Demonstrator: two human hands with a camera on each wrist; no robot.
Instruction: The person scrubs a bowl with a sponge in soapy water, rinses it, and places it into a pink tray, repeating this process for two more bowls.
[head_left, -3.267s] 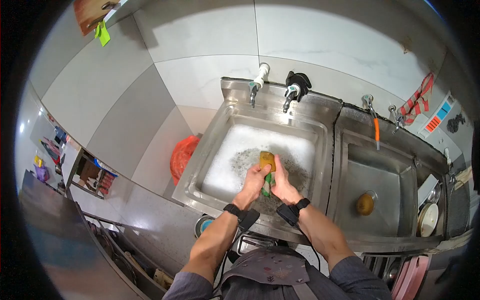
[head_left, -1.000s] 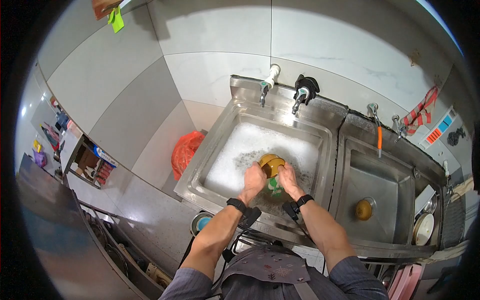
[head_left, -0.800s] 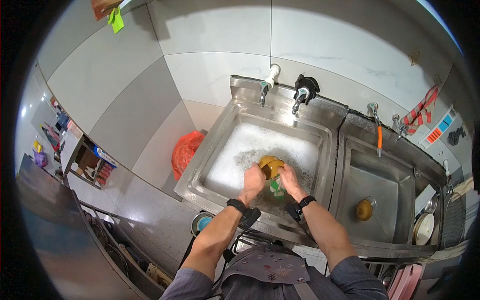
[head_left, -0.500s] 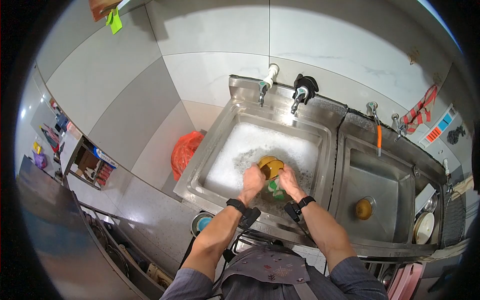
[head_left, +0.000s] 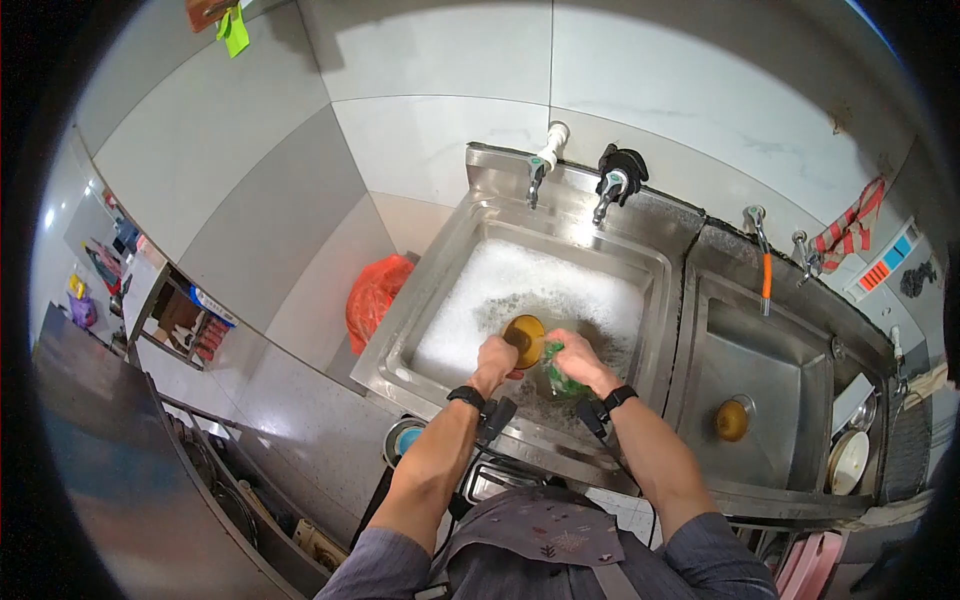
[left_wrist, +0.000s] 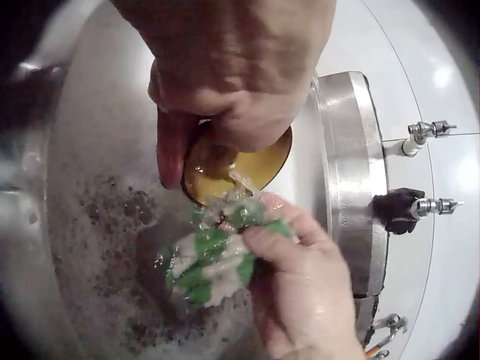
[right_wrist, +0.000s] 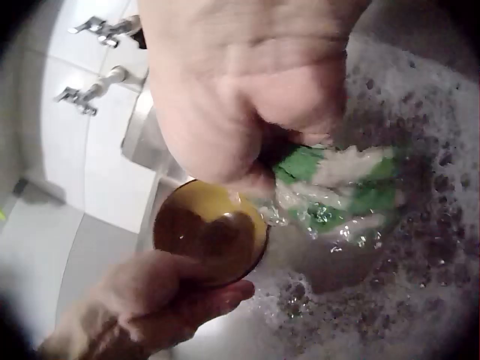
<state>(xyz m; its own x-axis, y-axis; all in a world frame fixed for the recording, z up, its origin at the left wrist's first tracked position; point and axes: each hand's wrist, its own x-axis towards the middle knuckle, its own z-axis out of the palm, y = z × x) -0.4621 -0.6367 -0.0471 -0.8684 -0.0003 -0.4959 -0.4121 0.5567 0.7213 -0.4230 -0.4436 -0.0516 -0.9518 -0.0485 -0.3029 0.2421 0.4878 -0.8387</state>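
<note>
Far left: red bag (head_left: 375,300) on the outer side of the left sink (head_left: 390,350), near its rim. Suds (head_left: 470,295) cover much of the water inside, with a gap between the hands and the left and back walls; the front edge is nearer.

Left hand (head_left: 494,362): gripping the amber bowl (head_left: 525,338), thumb at the inner side, fingers curled round the outside. Bowl is over the sink, inside showing to the head camera, well apart from the back wall.

Right hand (head_left: 577,358): just right of the bowl, fingers closed on the green-and-white cloth (head_left: 563,372). Cloth bunched, wet, hanging low over dark water. Its upper end is at the bowl's rim; can't tell if they touch.

Two taps behind, left tap (head_left: 537,182) and middle tap (head_left: 606,198), black item (head_left: 622,165) around the latter's base. Both well apart from the hands.

Seam (head_left: 683,290) runs between the sinks, right of the right hand. Right sink (head_left: 760,365): second amber piece (head_left: 731,421) on its floor, inboard of the walls. Orange hose (head_left: 767,280) hangs at its back edge. White dish (head_left: 849,462) at far right.
</note>
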